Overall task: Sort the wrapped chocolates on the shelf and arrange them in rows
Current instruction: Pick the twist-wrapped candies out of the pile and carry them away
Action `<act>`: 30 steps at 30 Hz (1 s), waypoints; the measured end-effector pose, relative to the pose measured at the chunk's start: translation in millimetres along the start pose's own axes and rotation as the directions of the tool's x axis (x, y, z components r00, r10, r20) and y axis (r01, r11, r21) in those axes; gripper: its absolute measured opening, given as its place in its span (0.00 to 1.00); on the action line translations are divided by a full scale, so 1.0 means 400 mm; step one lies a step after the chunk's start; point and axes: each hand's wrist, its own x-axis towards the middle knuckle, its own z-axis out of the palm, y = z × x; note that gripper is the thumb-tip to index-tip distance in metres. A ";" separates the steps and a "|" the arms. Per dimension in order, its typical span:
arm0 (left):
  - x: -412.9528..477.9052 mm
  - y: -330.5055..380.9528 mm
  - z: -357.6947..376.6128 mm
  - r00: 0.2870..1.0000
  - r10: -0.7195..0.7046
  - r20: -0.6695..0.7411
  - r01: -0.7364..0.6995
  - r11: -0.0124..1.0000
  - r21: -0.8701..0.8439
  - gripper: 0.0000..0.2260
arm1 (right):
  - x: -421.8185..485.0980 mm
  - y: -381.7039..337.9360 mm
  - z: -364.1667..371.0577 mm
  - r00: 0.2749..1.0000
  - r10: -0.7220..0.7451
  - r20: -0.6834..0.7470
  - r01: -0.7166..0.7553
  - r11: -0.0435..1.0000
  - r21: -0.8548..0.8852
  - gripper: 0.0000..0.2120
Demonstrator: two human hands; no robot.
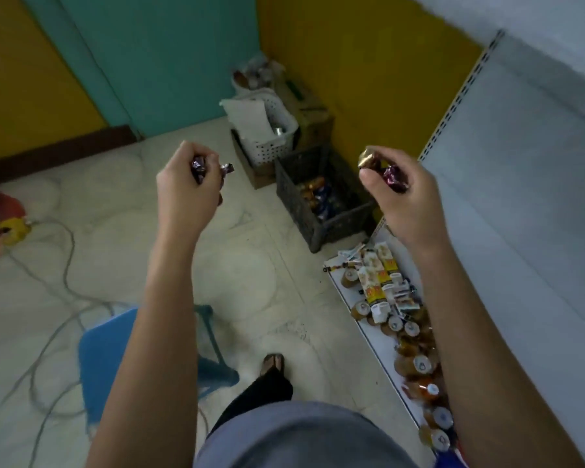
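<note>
Left grip (186, 190): raised in the air, fingers curled in tight around dark purple chocolates (198, 169); one twisted wrapper end (227, 168) sticks out on the side toward the other grip.
Right grip (404, 197): raised level with the left and well apart from it, thumb and fingers pinching a gold-wrapped chocolate (368, 159); a maroon-wrapped chocolate (394, 178) is tucked just behind it under the curled fingers.
Shelf (380, 339): white, low, directly beneath the right grip and forearm, which hides part of it.
Chocolates on the shelf: brown-wrapped pieces (422, 364) with round white labels lie in a loose line under the right forearm; yellow-and-white packets (383, 265) lie in a heap at the shelf's far end.
Writing: printing shows on the packets and round labels, too small and blurred to read.
Beyond and between the grips: a black crate (321, 201) holding mixed wrapped goods; past it a white basket (271, 136) and a cardboard box (313, 119).
Under the left forearm: a blue stool (105, 359); a pale cable (53, 292) loops on the floor out past that grip.
Floor (244, 265): pale marbled tile.
Room: yellow and teal walls ahead, a white slotted shelf-back panel (520, 204) outside the right grip.
</note>
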 end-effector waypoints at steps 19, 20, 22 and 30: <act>0.412 0.873 0.666 0.094 0.827 0.555 -0.576 0.500 -0.647 0.04 | 0.352 -0.261 -0.596 0.913 -0.085 -0.400 -0.125 0.873 -0.472 0.07; 0.419 0.892 0.702 0.054 0.808 0.586 -0.576 0.505 -0.643 0.03 | 0.372 -0.244 -0.620 0.919 -0.056 -0.391 -0.157 0.856 -0.492 0.07; 0.439 0.920 0.776 -0.006 0.764 0.645 -0.596 0.516 -0.616 0.03 | 0.418 -0.201 -0.656 0.924 0.012 -0.382 -0.227 0.822 -0.522 0.07; 0.481 0.909 1.057 -0.025 0.537 0.843 -0.466 0.740 -0.485 0.11 | 0.639 -0.024 -0.701 0.857 0.161 -0.489 -0.403 0.801 -0.443 0.10</act>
